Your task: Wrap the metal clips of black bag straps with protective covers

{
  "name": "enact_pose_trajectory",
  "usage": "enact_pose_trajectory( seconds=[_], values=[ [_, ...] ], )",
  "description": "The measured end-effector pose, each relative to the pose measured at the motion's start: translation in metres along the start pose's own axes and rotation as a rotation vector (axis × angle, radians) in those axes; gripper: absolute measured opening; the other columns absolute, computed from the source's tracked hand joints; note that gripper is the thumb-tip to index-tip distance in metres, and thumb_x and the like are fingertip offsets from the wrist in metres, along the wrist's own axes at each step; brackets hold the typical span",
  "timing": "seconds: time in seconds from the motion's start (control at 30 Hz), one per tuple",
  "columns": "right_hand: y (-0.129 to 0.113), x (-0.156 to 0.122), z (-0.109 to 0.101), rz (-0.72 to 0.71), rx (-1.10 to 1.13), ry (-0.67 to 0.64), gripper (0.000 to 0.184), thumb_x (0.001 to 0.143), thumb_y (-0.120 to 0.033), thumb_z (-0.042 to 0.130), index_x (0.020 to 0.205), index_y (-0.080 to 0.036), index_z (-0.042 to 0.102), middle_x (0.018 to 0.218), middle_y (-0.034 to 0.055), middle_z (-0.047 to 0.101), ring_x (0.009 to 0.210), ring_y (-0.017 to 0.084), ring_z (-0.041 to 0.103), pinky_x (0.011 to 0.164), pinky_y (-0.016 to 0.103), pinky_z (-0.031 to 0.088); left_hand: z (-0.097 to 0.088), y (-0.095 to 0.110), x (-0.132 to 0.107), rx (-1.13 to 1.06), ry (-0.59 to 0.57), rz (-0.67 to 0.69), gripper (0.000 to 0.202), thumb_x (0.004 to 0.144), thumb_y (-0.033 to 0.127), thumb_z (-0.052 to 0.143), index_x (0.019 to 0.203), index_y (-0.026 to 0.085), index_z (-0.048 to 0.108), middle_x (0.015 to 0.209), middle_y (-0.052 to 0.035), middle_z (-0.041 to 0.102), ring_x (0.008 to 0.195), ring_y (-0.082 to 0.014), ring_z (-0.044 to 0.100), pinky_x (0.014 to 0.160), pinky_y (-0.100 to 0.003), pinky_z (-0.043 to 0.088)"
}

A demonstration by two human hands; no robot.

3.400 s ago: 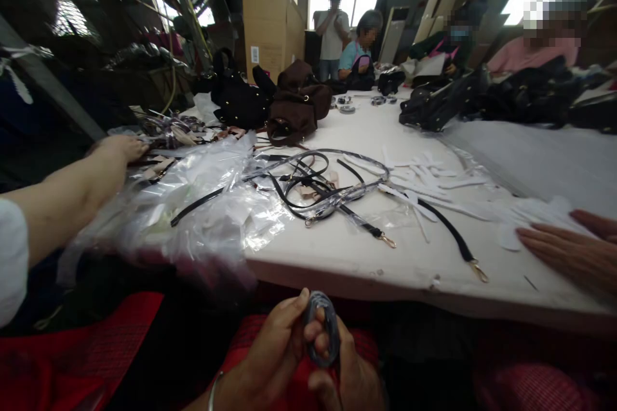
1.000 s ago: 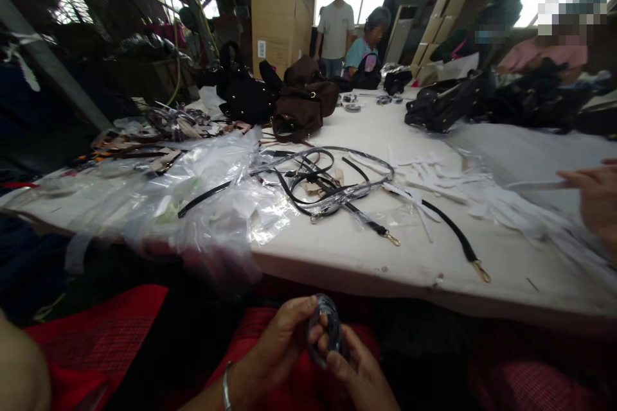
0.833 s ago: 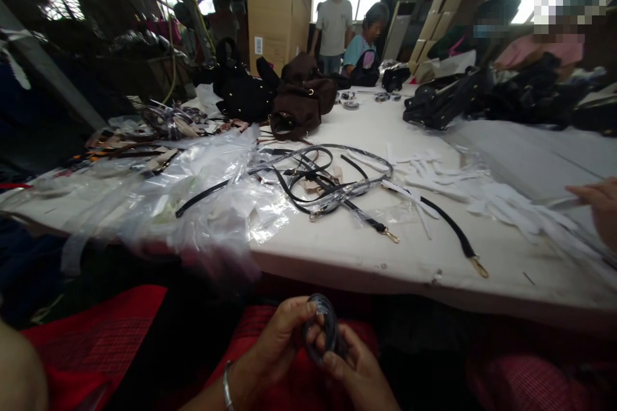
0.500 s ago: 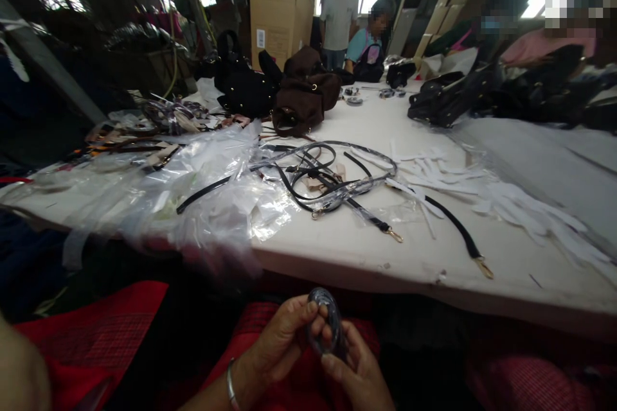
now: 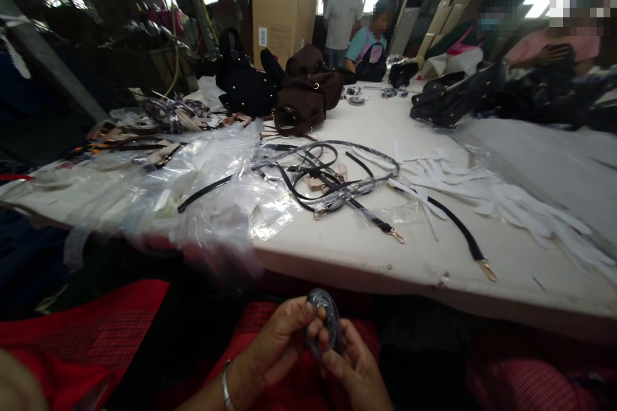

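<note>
Both my hands hold a dark strap point(image 5: 315, 298), wound into a tight oval coil with a shiny plastic wrap, over my lap below the table edge. My left hand point(image 5: 286, 334), with a silver bangle at the wrist, pinches the coil's left side, fingertips through its middle. Around the lower right side close the thumb and fingers of my right hand point(image 5: 354, 363). On the table ahead lie loose black straps point(image 5: 453, 225) with gold clasps point(image 5: 488, 270), some partly in clear plastic.
Clear plastic bags point(image 5: 207, 205) hang over the front edge of the white table point(image 5: 318, 257). White strips point(image 5: 501, 199) lie to the right. Brown point(image 5: 308, 93) and black bags point(image 5: 248, 87) stand at the back, near a carton point(image 5: 279, 6). Several people are around the table's far side.
My hands keep their hold on the coil, which has turned slightly and shows more of its face. At the far right, a person's hand now shows against the pink top.
</note>
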State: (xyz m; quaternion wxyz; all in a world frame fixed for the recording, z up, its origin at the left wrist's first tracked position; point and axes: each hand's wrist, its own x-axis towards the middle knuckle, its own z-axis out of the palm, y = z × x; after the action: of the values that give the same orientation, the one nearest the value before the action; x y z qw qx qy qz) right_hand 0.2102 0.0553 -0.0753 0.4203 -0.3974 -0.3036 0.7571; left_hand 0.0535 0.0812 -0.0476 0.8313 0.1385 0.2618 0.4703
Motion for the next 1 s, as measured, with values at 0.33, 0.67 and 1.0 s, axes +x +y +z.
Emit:
enact_pose_trajectory(
  seconds=[0.33, 0.67, 1.0],
  values=[
    [-0.009, 0.000, 0.008, 0.013, -0.014, 0.018, 0.043, 0.072, -0.045, 0.084, 0.101, -0.021, 0.064, 0.087, -0.0002, 0.067, 0.069, 0.012, 0.057, 0.058, 0.020, 0.044, 0.001, -0.002, 0.000, -0.106, 0.069, 0.008, 0.020, 0.091, 0.024, 0.066, 0.092, 0.005, 0.069, 0.070, -0.0028, 0.057, 0.069, -0.0129, 0.061, 0.070, -0.025, 0.051],
    [-0.006, -0.007, -0.022, -0.269, -0.965, 0.284, 0.042, 0.089, -0.044, 0.058, 0.126, -0.023, 0.058, 0.126, 0.0132, 0.068, 0.108, 0.032, 0.068, 0.088, 0.041, 0.055, 0.006, 0.008, -0.002, 0.030, 0.065, 0.022, 0.027, 0.095, 0.033, 0.060, 0.087, 0.008, 0.063, 0.068, -0.0002, 0.047, 0.065, -0.0117, 0.052, 0.066, -0.026, 0.047],
    [-0.020, 0.002, -0.040, -0.521, -1.334, 0.146, 0.035, 0.092, -0.024, 0.046, 0.115, -0.032, 0.072, 0.089, 0.0073, 0.074, 0.076, 0.025, 0.070, 0.069, 0.032, 0.054, 0.012, 0.027, -0.011, 0.234, 0.066, -0.003, 0.041, 0.091, 0.049, 0.062, 0.085, 0.008, 0.063, 0.064, 0.0010, 0.044, 0.060, -0.0123, 0.052, 0.059, -0.024, 0.045]
  ],
)
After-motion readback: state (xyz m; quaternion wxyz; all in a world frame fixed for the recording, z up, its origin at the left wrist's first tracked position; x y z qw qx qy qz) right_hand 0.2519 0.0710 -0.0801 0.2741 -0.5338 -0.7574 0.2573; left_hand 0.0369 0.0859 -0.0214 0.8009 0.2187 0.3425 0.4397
